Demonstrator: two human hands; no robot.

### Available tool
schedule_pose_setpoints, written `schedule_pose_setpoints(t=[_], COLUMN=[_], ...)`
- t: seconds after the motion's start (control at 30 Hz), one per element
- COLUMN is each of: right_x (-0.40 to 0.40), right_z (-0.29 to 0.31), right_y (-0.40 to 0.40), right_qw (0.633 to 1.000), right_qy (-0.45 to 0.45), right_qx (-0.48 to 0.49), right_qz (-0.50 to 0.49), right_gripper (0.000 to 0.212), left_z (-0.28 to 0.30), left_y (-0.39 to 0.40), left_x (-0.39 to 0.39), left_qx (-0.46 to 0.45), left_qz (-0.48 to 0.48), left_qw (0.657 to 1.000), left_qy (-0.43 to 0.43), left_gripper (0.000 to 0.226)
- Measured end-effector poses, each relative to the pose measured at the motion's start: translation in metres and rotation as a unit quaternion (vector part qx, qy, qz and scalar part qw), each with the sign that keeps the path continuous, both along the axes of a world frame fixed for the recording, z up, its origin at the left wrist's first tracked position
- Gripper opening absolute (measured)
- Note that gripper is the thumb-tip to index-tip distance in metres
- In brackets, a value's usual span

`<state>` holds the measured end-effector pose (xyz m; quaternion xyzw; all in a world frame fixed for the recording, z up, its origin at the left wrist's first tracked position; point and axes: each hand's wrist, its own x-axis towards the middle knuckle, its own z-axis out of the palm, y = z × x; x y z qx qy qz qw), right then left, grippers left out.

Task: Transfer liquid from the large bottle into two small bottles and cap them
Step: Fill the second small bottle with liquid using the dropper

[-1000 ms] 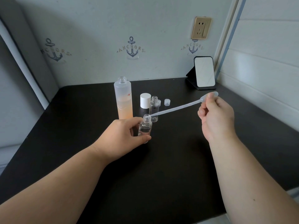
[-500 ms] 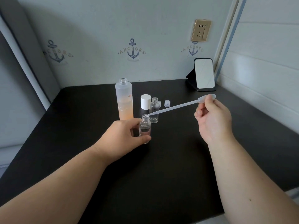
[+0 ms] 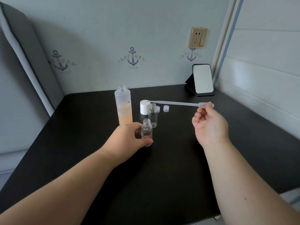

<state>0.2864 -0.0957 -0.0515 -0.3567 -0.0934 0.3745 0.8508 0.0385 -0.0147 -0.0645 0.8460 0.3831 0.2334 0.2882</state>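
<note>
Head view: on the black table [image 3: 178,168], left hand [image 3: 125,140] grips an uncapped small clear bottle [image 3: 146,133] upright, a little clear liquid at its bottom; right hand [image 3: 209,127], at 3 o'clock of it, pinches the bulb of a plastic pipette [image 3: 175,103], stem lying near level toward 9 o'clock, tip over the white cap [image 3: 145,107]. Further back: second small bottle [image 3: 152,115] open at 12 o'clock of the held one, large frosted bottle [image 3: 123,105] uncapped at 11 o'clock with orange-tinted liquid about half up, two small clear caps [image 3: 165,108] beside the white cap, mirror [image 3: 202,79] at 1 o'clock by the wall.
</note>
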Motion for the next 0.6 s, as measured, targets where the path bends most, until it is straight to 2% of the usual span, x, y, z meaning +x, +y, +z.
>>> schedule_pose_setpoints(t=[0.27,0.47,0.6], right_x=[0.0,0.003,0.005], right_z=[-0.002,-0.003,-0.003], right_y=[0.001,0.002,0.003], right_qw=[1.0,1.0,0.999], right_qy=[0.017,0.028,0.036], right_qx=[-0.002,0.007,0.014], right_qz=[0.003,0.004,0.004], right_gripper=[0.026,0.039,0.039], left_z=[0.008,0.014,0.013], left_y=[-0.005,-0.008,-0.007], left_x=[0.026,0.054,0.077], left_qx=[-0.013,0.026,0.049], left_qz=[0.02,0.034,0.052], left_qw=[0.999,0.998,0.996], left_qy=[0.035,0.055,0.052], left_gripper=[0.022,0.024,0.029])
